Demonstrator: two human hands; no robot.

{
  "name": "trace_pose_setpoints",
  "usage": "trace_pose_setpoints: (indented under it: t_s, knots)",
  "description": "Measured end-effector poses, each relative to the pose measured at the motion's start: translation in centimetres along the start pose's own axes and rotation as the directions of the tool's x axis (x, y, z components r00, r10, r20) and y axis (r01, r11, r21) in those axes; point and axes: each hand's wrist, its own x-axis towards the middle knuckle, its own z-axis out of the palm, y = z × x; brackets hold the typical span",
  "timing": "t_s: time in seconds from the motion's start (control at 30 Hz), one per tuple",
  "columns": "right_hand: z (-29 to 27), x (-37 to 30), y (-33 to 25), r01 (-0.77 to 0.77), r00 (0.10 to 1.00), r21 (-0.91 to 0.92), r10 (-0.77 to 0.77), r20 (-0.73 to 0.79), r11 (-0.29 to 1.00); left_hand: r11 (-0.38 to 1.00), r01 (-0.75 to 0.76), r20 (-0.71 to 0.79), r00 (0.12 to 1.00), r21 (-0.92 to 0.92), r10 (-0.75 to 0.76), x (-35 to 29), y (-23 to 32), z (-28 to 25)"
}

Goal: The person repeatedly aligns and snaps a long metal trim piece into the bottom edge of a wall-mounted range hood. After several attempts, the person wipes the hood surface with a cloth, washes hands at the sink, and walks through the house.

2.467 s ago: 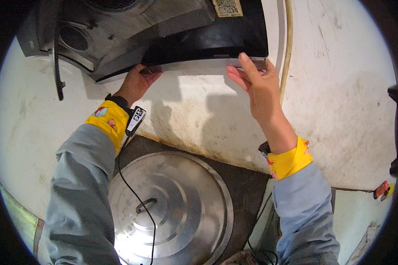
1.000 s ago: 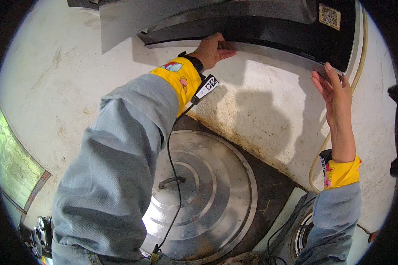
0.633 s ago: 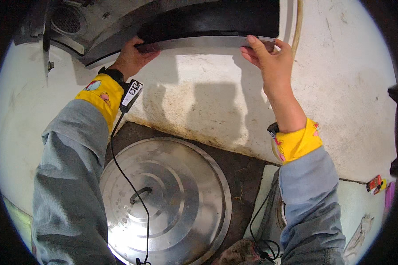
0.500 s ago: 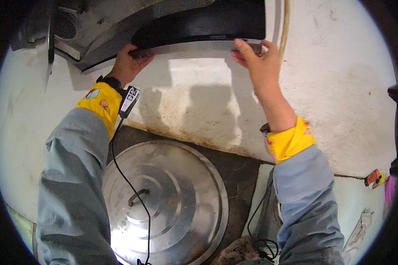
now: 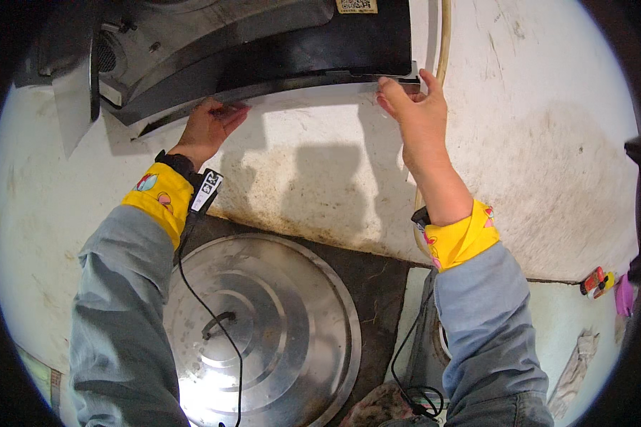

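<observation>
Above me on the wall is a black range hood (image 5: 278, 60) with a curved lower edge. A long, thin, curved strip (image 5: 167, 121) lies along that edge, and a narrow gap shows between it and the hood at the left end. My left hand (image 5: 203, 134) is closed on the strip left of its middle, fingertips pointing right. My right hand (image 5: 424, 124) pinches the strip's right end between thumb and fingers, beside the hood's right corner. Each wrist has a dark band and a yellow patterned cuff; a small white device is fixed at the left one.
Below lies a large round metal lid (image 5: 292, 320) with a handle, on a dark surface. Black cables (image 5: 224, 324) hang near both arms. A pale pipe (image 5: 445, 39) runs up the wall right of the hood. Small red and yellow containers (image 5: 597, 282) stand far right.
The strip has turned, its bright face now dark, and sits lower at the left end. Both hands keep their hold. The view has shifted slightly, showing more of the hood.
</observation>
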Motion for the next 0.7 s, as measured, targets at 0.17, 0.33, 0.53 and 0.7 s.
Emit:
trace_pose_setpoints:
  t_s: [0.17,0.33,0.53,0.7]
  knots:
    - [-0.8,0.0,-1.1,0.01,0.993,0.17,-0.03,0.112,0.985,0.991,-0.134,0.011,0.991,0.001,0.134,1.5,1.2,-0.1]
    - [0.9,0.4,0.1,0.054,0.985,0.042,-0.06,0.162,0.998,0.995,-0.1,-0.048,0.994,-0.03,0.098,1.9,2.1,-0.9]
    - [0.3,0.7,0.3,0.253,0.961,-0.131,-0.234,0.145,0.959,0.986,-0.154,-0.032,0.987,0.063,0.157,2.4,1.9,-1.1]
    - [-0.5,0.2,-0.5,0.195,0.976,-0.184,-0.173,0.129,0.963,0.972,-0.224,-0.132,0.964,0.066,0.231,2.4,0.9,0.6]
